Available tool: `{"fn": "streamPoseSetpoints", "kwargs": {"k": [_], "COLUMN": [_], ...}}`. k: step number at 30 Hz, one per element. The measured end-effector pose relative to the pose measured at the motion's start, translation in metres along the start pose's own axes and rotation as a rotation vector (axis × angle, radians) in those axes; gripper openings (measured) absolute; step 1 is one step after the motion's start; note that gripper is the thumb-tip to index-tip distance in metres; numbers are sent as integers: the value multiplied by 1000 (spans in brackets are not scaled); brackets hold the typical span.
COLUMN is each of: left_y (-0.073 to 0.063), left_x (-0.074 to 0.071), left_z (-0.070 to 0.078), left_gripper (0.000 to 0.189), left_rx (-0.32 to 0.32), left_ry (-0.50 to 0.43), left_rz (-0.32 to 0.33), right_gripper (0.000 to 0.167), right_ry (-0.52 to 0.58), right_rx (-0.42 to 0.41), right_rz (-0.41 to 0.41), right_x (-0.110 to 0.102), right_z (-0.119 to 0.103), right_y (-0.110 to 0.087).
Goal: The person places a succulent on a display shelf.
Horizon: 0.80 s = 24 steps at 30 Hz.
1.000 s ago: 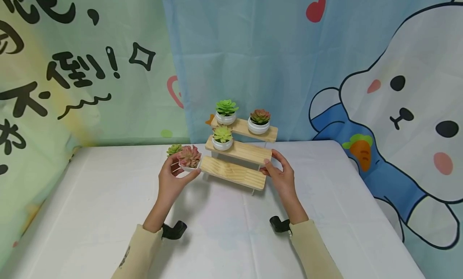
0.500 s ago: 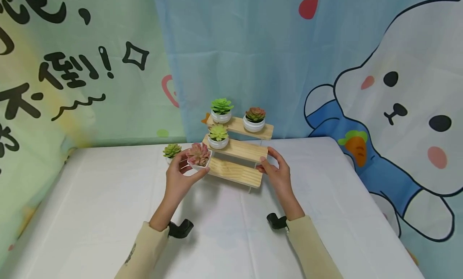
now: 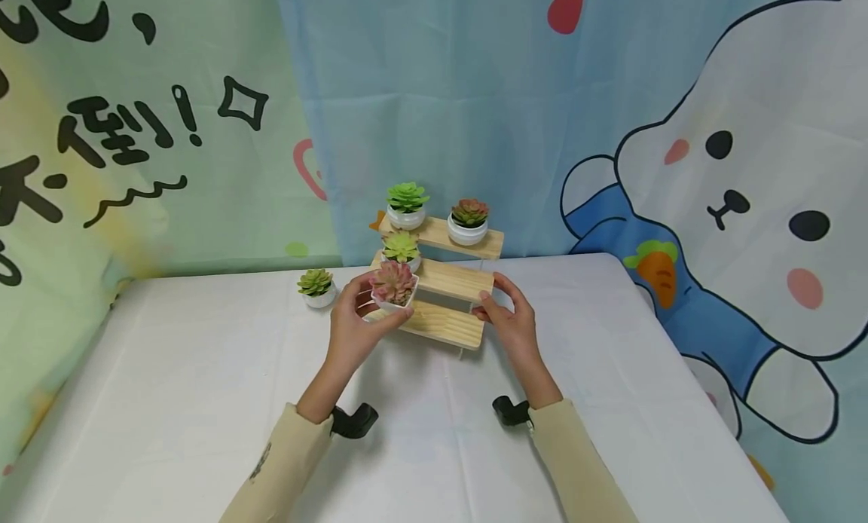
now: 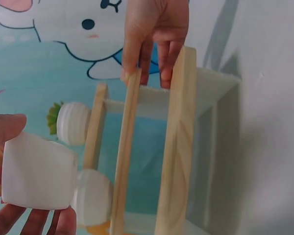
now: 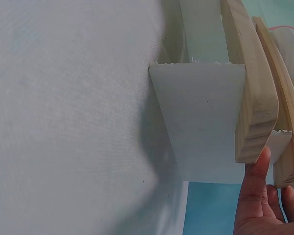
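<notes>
My left hand [image 3: 349,331] holds a pink succulent [image 3: 392,283] in a square white pot [image 4: 39,171], thumb on one side and fingers on the other. In the head view the plant overlaps the left part of a three-tier wooden stand [image 3: 447,325]. My right hand [image 3: 514,319] grips the stand's middle board [image 3: 457,280] at its right end; its fingers [image 5: 255,193] also reach the end of the lowest board [image 5: 257,117]. On the middle board's left side sits a yellow-green succulent [image 3: 401,246], its pot partly hidden by the pink plant.
The top board [image 3: 434,235] carries a bright green succulent [image 3: 407,197] and a reddish-green one [image 3: 469,213], both in round white pots. Another small green succulent [image 3: 315,282] stands on the white-covered table [image 3: 203,387], left of the stand. A printed cloth [image 3: 441,93] hangs behind.
My left hand has moved right with the pink succulent, from beside the stand to in front of its left part. The small green succulent behind it is now uncovered. My right hand keeps its grip.
</notes>
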<state>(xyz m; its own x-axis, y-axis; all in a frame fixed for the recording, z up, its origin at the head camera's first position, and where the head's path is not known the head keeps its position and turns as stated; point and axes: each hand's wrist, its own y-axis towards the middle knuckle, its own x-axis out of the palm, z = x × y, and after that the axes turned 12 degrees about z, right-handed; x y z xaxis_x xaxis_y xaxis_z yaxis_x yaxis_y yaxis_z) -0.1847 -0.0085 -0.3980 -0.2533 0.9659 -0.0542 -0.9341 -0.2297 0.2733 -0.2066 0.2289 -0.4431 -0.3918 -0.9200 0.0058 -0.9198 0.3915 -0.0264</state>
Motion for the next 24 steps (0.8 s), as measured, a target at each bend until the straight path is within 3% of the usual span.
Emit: {"fn": "streamPoseSetpoints", "kwargs": {"k": [11,24], "left_y": [1,2], "left_x": [22,40], "left_z": [3,3], "left_gripper": [65,65], "left_rx": [5,-44], "left_ry": [6,-21], "left_rz": [-55,-94], "right_gripper": [52,53], "right_ry": [14,17], "right_rx": [-9,13], "right_rz": [-4,-11], "right_x": [-1,-1], "right_z": [0,0], "right_y": [0,-2]}}
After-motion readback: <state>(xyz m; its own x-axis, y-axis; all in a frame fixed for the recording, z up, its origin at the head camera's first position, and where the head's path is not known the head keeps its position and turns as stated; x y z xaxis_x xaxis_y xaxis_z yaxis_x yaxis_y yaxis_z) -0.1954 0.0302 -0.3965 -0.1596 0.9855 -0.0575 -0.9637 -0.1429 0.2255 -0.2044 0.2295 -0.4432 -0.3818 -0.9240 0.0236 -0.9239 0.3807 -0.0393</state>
